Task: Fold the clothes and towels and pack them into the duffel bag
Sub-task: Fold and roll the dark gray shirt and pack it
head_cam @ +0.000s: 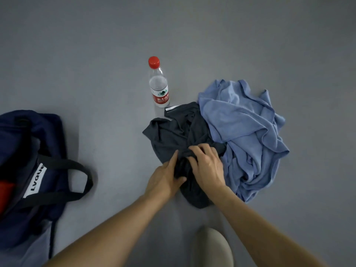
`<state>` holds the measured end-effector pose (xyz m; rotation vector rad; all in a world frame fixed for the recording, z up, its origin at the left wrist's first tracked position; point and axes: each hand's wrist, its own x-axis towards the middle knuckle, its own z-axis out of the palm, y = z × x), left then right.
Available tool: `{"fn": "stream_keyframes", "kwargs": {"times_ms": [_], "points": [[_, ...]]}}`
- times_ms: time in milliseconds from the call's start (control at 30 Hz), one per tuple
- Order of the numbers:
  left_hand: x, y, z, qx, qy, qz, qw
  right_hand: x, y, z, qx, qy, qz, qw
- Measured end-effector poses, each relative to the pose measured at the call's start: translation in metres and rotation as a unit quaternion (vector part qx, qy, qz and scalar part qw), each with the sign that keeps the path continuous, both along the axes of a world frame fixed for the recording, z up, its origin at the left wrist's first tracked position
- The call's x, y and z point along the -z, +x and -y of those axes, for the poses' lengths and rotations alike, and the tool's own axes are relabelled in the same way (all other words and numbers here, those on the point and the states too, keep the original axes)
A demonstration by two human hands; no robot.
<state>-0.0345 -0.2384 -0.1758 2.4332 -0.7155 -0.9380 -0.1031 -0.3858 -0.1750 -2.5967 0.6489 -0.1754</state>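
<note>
A crumpled dark grey garment (173,132) lies on the grey floor in the middle, a white label showing at its far edge. Both hands are on its near part: my left hand (165,180) pinches a bunch of the dark fabric between thumb and fingers, and my right hand (207,166) grips the same bunch from the right with curled fingers. A rumpled light blue towel (246,135) lies against the garment's right side. The navy duffel bag (28,170) sits at the left edge, with black handles and a white label, something red showing inside.
A clear water bottle (159,83) with a red cap stands upright just beyond the dark garment. A beige rounded shape (213,247), perhaps a knee, shows at the bottom. Bare grey floor (115,112) lies between the bag and the clothes.
</note>
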Motion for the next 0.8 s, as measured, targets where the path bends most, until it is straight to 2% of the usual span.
{"fn": "stream_keyframes", "kwargs": {"times_ms": [167,267,433,633,800], "points": [[-0.055,0.024,-0.016,0.004,-0.032,0.014,0.999,-0.074,0.015,-0.002,0.051,0.111,0.150,0.981],[-0.109,0.029,-0.033,-0.020,-0.086,0.029,0.996,-0.140,0.027,-0.005,0.050,0.170,0.222,0.959],[-0.215,0.027,-0.063,-0.090,-0.181,0.098,0.974,-0.243,0.045,-0.029,-0.024,0.261,0.230,0.937],[-0.323,0.020,-0.108,-0.191,-0.242,0.215,0.927,-0.348,0.050,-0.067,-0.138,0.241,0.240,0.930],[-0.389,0.016,-0.157,-0.311,-0.287,0.247,0.872,-0.399,0.046,-0.086,-0.127,0.204,0.241,0.940]]}}
